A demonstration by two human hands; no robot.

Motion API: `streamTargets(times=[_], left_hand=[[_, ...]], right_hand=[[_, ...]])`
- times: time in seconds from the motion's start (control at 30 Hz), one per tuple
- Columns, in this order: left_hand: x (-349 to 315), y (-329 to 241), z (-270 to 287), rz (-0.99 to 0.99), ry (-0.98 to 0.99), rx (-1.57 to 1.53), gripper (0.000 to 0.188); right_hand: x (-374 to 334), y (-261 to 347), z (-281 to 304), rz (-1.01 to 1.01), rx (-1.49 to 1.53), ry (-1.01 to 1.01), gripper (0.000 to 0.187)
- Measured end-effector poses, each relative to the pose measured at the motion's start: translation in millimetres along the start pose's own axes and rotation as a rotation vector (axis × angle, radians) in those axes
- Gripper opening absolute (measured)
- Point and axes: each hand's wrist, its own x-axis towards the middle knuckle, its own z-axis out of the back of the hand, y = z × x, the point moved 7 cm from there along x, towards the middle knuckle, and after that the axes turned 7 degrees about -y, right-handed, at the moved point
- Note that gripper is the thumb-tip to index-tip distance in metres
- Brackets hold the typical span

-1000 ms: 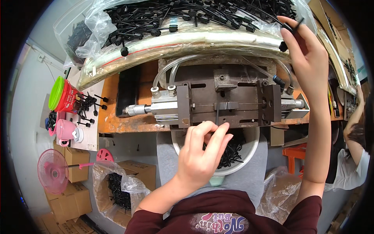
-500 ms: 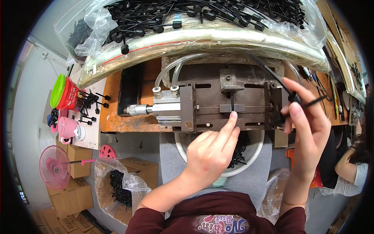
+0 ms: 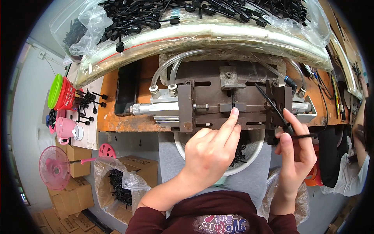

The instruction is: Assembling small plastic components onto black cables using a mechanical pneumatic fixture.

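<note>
Head view: left hand (image 3: 208,152), grasping nothing, sets its index fingertip against a black rod (image 3: 233,96) in the metal fixture (image 3: 208,89), presumably to steady it. Right hand (image 3: 298,156) pinches black stemmed parts (image 3: 277,112) by the fixture's right end, likely for easy reach.

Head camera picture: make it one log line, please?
left hand: index finger at grey metal block and thin black rod | right hand: holding black rods with round heads | round white basket: black pieces inside
</note>
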Motion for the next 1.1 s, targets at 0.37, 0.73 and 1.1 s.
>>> streamTargets(times=[0.37, 0.73, 1.1], left_hand=[[5, -3, 27, 0.073, -0.067, -0.62, 0.03], [-5, 0, 5, -0.034, -0.001, -0.14, 0.025], [5, 2, 4, -0.004, 0.07, -0.09, 0.024]], right_hand=[[-26, -14, -32, -0.18, 0.33, 0.556, 0.034], [-20, -24, -15, -0.364, 0.339, 0.26, 0.023], [-13, -23, -11, -0.276, 0.413, 0.138, 0.013]])
